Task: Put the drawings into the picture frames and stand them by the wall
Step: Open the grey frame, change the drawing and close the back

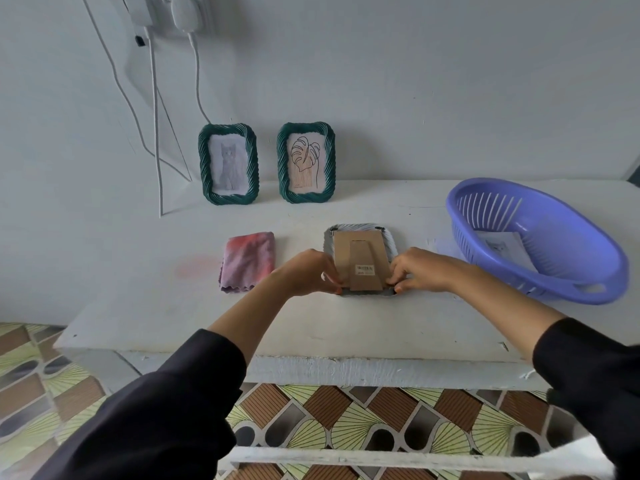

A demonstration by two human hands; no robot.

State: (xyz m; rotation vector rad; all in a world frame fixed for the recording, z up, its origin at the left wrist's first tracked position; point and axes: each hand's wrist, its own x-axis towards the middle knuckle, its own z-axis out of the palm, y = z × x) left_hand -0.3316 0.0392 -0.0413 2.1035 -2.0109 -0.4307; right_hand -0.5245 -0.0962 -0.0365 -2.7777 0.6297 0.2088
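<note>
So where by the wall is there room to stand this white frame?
Best: the bare wall strip between the leaf frame and the purple basket. The table's near edge is bare too. Crowded: cables left of the cat frame, and the middle, where the left hand and right hand hold the white frame.

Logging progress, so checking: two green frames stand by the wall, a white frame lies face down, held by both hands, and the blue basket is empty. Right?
No. The blue basket is not empty: the head view shows a drawing sheet lying in it. The two green frames stand by the wall, and the left hand and right hand grip the face-down white frame.
</note>
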